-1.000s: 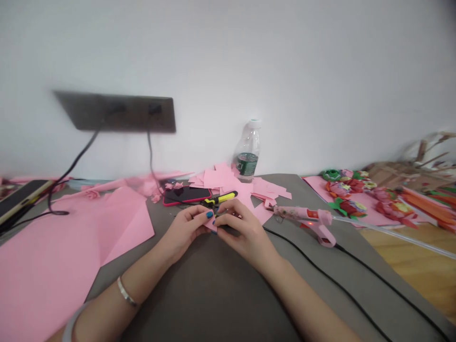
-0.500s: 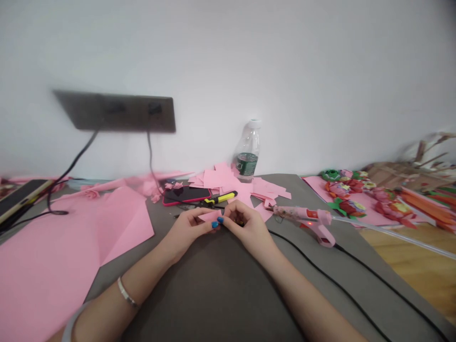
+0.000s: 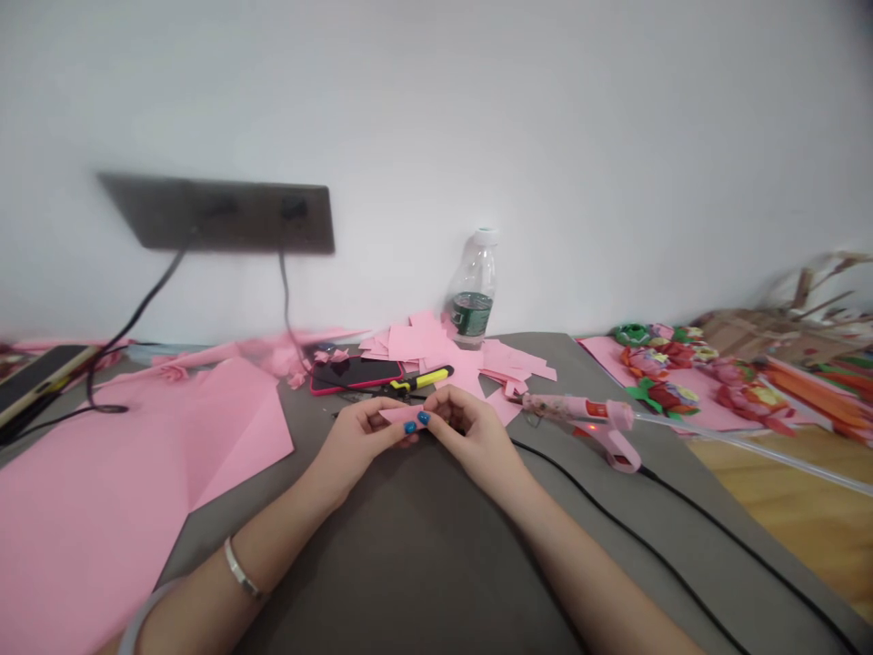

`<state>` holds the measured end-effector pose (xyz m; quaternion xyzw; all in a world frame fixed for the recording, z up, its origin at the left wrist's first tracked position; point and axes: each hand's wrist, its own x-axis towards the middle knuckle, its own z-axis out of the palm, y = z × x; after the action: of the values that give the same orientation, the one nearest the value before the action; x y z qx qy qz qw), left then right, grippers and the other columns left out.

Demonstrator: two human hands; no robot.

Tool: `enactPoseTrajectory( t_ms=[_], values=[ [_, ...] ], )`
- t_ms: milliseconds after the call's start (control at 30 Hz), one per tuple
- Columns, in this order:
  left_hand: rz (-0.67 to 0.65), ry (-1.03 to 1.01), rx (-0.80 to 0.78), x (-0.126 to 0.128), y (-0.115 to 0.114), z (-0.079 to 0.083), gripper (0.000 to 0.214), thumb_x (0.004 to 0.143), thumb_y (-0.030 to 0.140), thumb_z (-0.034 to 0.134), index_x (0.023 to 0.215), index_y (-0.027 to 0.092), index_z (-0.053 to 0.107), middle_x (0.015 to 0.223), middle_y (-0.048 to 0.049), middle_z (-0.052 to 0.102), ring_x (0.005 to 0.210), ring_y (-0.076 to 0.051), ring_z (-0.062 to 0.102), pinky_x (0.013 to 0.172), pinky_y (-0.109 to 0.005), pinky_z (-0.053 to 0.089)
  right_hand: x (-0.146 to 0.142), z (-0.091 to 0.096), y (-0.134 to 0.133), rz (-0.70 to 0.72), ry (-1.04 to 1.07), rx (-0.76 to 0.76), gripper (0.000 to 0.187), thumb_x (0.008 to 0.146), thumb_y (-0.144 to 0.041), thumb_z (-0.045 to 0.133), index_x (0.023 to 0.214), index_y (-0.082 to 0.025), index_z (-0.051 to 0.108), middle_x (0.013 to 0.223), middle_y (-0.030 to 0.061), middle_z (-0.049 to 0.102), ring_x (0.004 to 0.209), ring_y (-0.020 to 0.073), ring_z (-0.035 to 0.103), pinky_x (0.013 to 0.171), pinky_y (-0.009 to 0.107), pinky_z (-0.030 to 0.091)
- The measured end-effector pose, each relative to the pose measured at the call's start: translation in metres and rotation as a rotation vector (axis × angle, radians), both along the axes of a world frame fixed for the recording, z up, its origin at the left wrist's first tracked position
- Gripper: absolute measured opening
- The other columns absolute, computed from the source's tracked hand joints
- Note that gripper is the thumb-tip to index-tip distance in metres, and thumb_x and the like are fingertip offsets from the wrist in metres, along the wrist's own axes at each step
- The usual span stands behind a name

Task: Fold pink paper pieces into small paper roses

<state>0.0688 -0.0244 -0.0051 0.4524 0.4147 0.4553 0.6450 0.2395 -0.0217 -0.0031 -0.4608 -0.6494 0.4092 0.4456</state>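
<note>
Between my two hands is a small piece of pink paper [image 3: 401, 415], pinched near its lower right edge. My left hand [image 3: 361, 441] grips it from the left, thumb in front and fingers behind. From the right, my right hand [image 3: 474, 429] holds the same piece between thumb and fingers, its thumb tip close to the left one. The fingertips behind the paper are partly hidden. Just beyond the hands lies a yellow and black utility knife [image 3: 424, 378]. To the right, a pink hot glue gun [image 3: 587, 417] rests with a small red light on and a clear glue stick in its back.
Cut pink paper pieces [image 3: 416, 343] lie around a plastic bottle [image 3: 473, 296] by the wall. A phone [image 3: 355, 373] sits beside them. Large pink sheets [image 3: 115, 491] cover the left side. Paper flowers [image 3: 672, 364] are at the right. A black cord [image 3: 614, 518] crosses the grey surface.
The paper between my fingers has tilted flatter, showing a narrower strip. My right thumb has shifted slightly; both hands otherwise keep almost the same place.
</note>
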Motion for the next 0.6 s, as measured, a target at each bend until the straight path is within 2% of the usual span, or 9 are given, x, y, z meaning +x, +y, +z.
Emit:
enactPoseTrajectory(
  t_ms=[233, 500, 600],
  values=[
    [0.004, 0.033, 0.031, 0.0028, -0.0027, 0.0068, 0.024, 0.065, 0.026, 0.082, 0.08, 0.015, 0.067, 0.075, -0.0017, 0.069, 0.068, -0.014, 0.065, 0.069, -0.026, 0.053, 0.0031, 0.004, 0.0004, 0.054, -0.003, -0.059, 0.014, 0.08, -0.032, 0.058, 0.08, -0.018, 0.06, 0.068, -0.0005, 0.056, 0.061, 0.0138, 0.048, 0.057, 0.026, 0.035],
    [-0.05, 0.066, 0.053, 0.0004, -0.002, 0.0028, 0.028, 0.066, 0.023, 0.08, 0.089, 0.018, 0.065, 0.083, -0.0006, 0.066, 0.075, -0.014, 0.06, 0.069, -0.024, 0.048, 0.0021, 0.0073, -0.002, 0.075, 0.068, -0.029, 0.02, 0.082, -0.037, 0.058, 0.075, -0.019, 0.055, 0.065, -0.0026, 0.048, 0.059, 0.0124, 0.042, 0.054, 0.025, 0.032],
    [-0.062, 0.062, 0.054, -0.0002, -0.0011, 0.002, 0.026, 0.065, 0.023, 0.08, 0.085, 0.018, 0.064, 0.08, 0.0003, 0.064, 0.074, -0.014, 0.057, 0.069, -0.024, 0.045, 0.0007, 0.007, -0.003, 0.084, 0.084, -0.041, 0.021, 0.082, -0.037, 0.059, 0.073, -0.019, 0.054, 0.064, -0.0027, 0.048, 0.058, 0.0122, 0.042, 0.054, 0.025, 0.032]
  ],
)
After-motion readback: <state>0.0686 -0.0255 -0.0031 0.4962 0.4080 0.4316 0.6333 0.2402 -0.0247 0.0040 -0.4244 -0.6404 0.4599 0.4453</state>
